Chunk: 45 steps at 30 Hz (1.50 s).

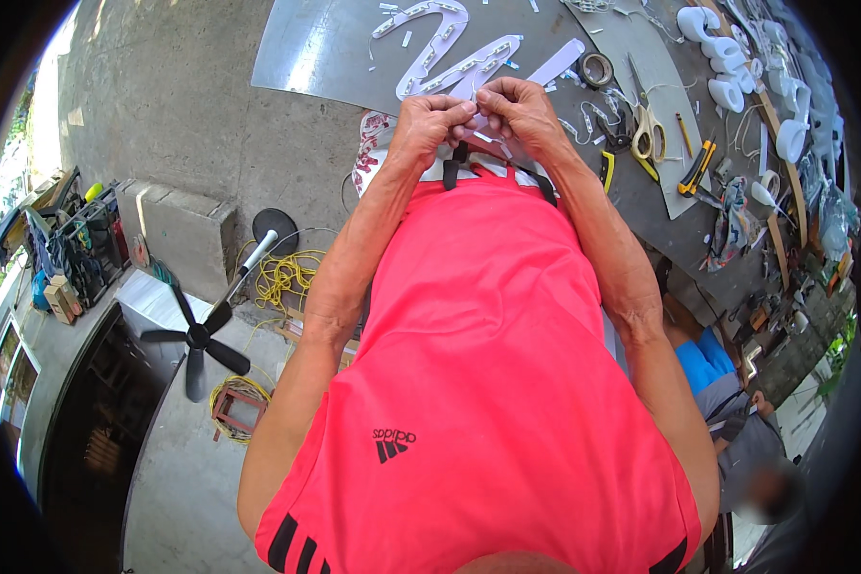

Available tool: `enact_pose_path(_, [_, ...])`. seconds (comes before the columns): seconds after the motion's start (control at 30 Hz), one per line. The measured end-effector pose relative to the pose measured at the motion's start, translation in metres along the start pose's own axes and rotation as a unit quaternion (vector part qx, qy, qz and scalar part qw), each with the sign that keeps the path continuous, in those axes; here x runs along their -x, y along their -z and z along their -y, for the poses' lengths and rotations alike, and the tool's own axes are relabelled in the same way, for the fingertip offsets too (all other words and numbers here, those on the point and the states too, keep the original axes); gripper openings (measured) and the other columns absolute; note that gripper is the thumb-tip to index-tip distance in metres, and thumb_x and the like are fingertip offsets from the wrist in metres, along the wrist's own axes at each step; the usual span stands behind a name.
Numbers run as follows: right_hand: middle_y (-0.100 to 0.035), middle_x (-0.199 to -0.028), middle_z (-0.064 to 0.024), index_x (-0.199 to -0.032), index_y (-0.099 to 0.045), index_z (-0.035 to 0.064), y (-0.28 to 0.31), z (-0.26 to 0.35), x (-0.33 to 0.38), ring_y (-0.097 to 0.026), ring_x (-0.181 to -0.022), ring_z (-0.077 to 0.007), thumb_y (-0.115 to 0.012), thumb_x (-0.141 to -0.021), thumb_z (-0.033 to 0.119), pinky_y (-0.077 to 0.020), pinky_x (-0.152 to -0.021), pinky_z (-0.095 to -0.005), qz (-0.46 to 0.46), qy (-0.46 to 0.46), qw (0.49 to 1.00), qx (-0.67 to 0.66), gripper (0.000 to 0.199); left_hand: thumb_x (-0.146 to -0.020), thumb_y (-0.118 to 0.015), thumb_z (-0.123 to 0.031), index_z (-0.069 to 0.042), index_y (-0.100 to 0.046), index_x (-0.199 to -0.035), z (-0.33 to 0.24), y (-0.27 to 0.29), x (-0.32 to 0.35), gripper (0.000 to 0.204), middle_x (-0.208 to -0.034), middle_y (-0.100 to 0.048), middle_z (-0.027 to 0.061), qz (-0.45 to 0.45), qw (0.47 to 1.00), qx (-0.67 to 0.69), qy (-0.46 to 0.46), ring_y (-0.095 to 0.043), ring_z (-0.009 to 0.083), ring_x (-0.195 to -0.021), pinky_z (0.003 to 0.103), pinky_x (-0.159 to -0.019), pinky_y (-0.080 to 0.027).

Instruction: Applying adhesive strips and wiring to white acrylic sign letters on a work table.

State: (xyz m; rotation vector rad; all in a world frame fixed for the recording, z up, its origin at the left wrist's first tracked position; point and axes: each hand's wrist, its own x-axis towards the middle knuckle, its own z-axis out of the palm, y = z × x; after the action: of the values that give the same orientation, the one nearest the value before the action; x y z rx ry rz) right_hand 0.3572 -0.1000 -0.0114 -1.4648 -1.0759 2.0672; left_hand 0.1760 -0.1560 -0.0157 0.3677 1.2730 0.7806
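Above the near edge of the grey metal table (pixel 325 57), my left hand (pixel 434 124) and my right hand (pixel 518 113) meet with their fingertips pinched together. Between them is what looks like a thin wire (pixel 474 89), mostly hidden by the fingers. Just beyond lies a white letter-shaped panel (pixel 421 69), with a string of small white LED modules (pixel 478 63) running along it. A plain white strip (pixel 557 62) of the same material slants off to the right. Small white scraps are scattered around the panel.
To the right lie a black tape roll (pixel 595 70), scissors with pale handles (pixel 649 134), a yellow-and-black utility knife (pixel 698 169) and white curved pieces (pixel 727 62). On the left stand a black-bladed fan (pixel 198 335) and coiled yellow cord (pixel 285 277). Another person (pixel 741 430) is at lower right.
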Motion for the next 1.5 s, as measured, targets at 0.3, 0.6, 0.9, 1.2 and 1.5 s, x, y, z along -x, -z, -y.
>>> enact_pose_path(0.3, [-0.067,-0.076,-0.0068,-0.098,-0.071,0.0007,0.004,0.005,0.003,-0.062,-0.062,-0.0143,-0.062,-0.094,0.009,-0.0508,-0.056,-0.0288,-0.072,0.073,0.98,0.17,0.013,-0.09,-0.076,-0.018,0.001,-0.074,-0.096,0.0,0.0,0.004,0.02,-0.078,-0.072,0.0062,-0.027,0.999,-0.007,-0.029,-0.059,0.007,-0.058,0.022,-0.053,-0.048])
enact_pose_path(0.6, [-0.073,-0.084,-0.0144,-0.103,-0.075,0.0031,0.012,0.016,0.02,-0.069,-0.069,-0.0223,-0.064,-0.093,0.019,-0.0532,-0.066,-0.0342,-0.108,0.137,0.941,0.292,0.022,-0.088,-0.076,-0.018,0.002,-0.077,-0.099,0.0,-0.006,0.007,0.023,-0.079,-0.073,0.0061,-0.136,0.972,-0.153,-0.112,-0.065,0.0086,-0.065,0.023,-0.059,-0.052])
enact_pose_path(0.9, [-0.074,-0.08,-0.0057,-0.101,-0.077,0.0013,-0.02,0.001,0.02,-0.065,-0.068,-0.0107,-0.077,-0.087,0.026,-0.0512,-0.061,-0.0282,-0.047,-0.011,0.991,0.124,0.028,-0.093,-0.066,-0.006,0.0,-0.074,-0.11,-0.001,0.0,0.009,0.019,-0.093,-0.071,0.0066,-0.009,0.993,-0.059,-0.099,-0.065,0.0106,-0.074,0.025,-0.066,-0.055])
enact_pose_path(1.2, [-0.071,-0.075,-0.0063,-0.085,-0.071,-0.0014,-0.02,0.005,0.015,-0.062,-0.065,-0.0103,-0.074,-0.079,0.013,-0.0485,-0.057,-0.0243,-0.091,-0.051,0.994,-0.025,0.016,-0.085,-0.068,-0.004,0.004,-0.066,-0.118,-0.043,0.008,-0.002,0.034,-0.107,-0.064,0.0154,-0.148,0.762,-0.482,-0.407,-0.068,0.0261,-0.085,0.034,-0.077,-0.056])
enact_pose_path(1.5, [-0.068,-0.071,-0.0115,-0.088,-0.062,-0.0023,-0.01,0.009,-0.002,-0.065,-0.059,-0.0169,-0.064,-0.082,0.013,-0.0521,-0.057,-0.0309,-0.148,0.096,0.943,0.281,0.017,-0.079,-0.076,-0.019,0.001,-0.047,-0.136,-0.058,0.009,-0.031,0.068,-0.114,-0.061,0.024,-0.188,0.747,-0.564,-0.298,-0.064,0.041,-0.101,0.045,-0.086,-0.054])
